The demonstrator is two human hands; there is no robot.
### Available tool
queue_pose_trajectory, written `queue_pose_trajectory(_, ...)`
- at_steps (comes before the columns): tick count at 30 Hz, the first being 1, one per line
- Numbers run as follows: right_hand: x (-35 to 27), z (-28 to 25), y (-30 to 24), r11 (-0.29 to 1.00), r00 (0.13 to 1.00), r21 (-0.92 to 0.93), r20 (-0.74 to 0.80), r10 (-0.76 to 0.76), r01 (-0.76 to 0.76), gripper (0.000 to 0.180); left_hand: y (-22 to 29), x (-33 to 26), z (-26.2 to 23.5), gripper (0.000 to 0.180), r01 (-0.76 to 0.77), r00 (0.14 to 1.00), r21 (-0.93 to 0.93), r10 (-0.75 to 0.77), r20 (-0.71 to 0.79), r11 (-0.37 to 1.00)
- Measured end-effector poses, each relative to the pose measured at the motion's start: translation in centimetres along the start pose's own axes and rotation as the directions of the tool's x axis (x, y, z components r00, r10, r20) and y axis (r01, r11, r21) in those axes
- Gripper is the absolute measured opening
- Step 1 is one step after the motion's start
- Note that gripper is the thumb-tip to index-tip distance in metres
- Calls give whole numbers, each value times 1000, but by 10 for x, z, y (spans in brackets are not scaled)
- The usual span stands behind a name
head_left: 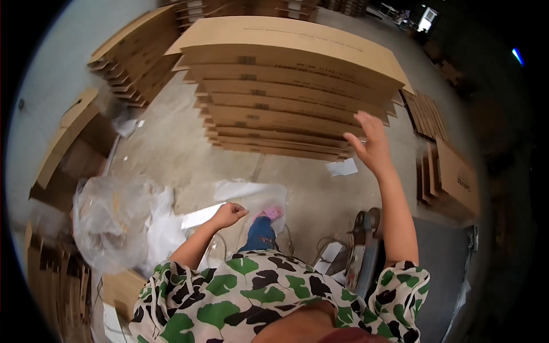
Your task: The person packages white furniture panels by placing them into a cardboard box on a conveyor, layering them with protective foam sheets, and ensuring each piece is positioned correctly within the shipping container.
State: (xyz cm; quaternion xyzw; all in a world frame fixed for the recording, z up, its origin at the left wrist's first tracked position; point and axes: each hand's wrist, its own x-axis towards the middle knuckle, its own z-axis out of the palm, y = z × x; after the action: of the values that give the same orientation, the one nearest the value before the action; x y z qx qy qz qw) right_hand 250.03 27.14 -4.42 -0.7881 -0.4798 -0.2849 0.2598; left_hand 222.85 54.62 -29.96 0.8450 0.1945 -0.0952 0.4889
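A tall stack of flat brown cardboard boxes stands in front of me, its layers jutting out unevenly at the sides. My right hand is raised by the stack's near right corner, fingers stretched and thumb apart, holding nothing. Whether it touches the cardboard I cannot tell. Lower down on the left, my left hand hangs over the floor with its fingers curled in, and no object shows in it. A white sheet lies below, beside that hand.
Crumpled clear plastic heaps up at my left. More cardboard stacks stand at the far left, and others at the right. A paper scrap lies near the stack's foot. A metal pallet-truck-like object and a dark grey surface are at my right.
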Motion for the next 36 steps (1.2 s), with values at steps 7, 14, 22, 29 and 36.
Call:
queue_pose_trajectory(7, 177, 133, 157, 942, 995, -323, 82, -64, 88, 57, 151, 215, -47, 25, -329, 941, 75, 333, -57, 941)
queue_pose_trajectory(14, 230, 223, 230, 957, 847, -278, 489, 211, -78, 21, 224, 356, -89, 26, -717, 577, 389, 805, -135, 579)
queue_pose_trajectory(22, 284, 67, 275, 911, 892, -360, 317, 323, -202, 24, 300, 454, -79, 51, -596, 472, 731, 882, -16, 332)
queue_pose_trajectory(29, 210, -47, 182, 924, 894, -285, 297, 336, -253, 23, 242, 582, -102, 42, -238, 968, 915, 158, 196, 325)
queue_pose_trajectory(36, 96, -138, 75, 739, 840, -506, 51, 540, -444, 22, 302, 599, -127, 38, -279, 950, 902, 235, 207, 330)
